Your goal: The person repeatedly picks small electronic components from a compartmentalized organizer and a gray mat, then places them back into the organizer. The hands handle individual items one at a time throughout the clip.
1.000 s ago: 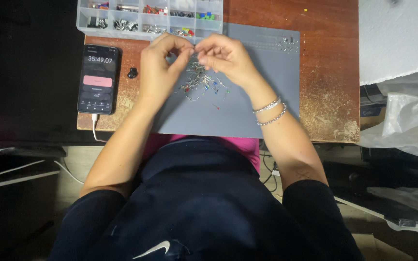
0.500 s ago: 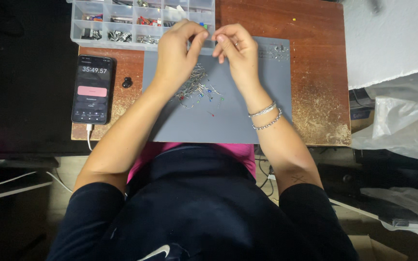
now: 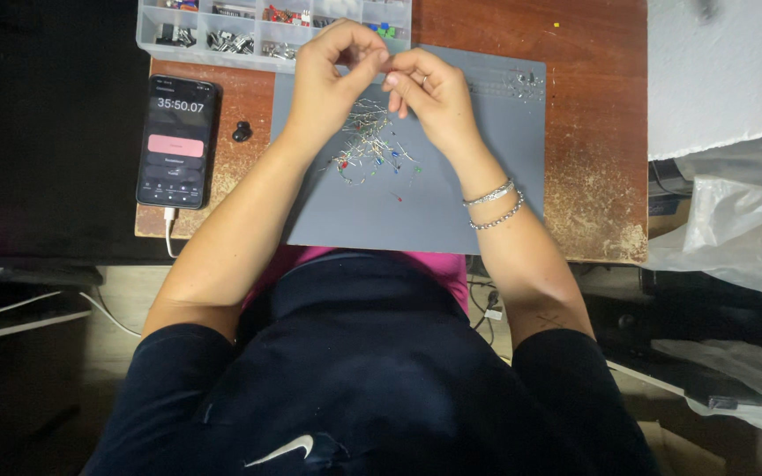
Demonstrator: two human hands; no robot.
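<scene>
Both hands are raised together at upper centre of the frame, over the grey mat [image 3: 487, 189], likely so drops are caught. Left hand [image 3: 332, 75] and right hand [image 3: 425, 92] fingertips are pinched together on something too small to identify. Loose LEDs [image 3: 368, 150] are piled directly below; compartment box [image 3: 249, 40] is just above.

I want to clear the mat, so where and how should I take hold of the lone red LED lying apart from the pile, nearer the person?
Probably by its thin wire legs, not the small bulb. The lone red LED lies flat on the grey mat, clear of the pile of LEDs, so come straight down from above with a fingertip pinch grip. Bare mat surrounds it, so no side is blocked.
</scene>
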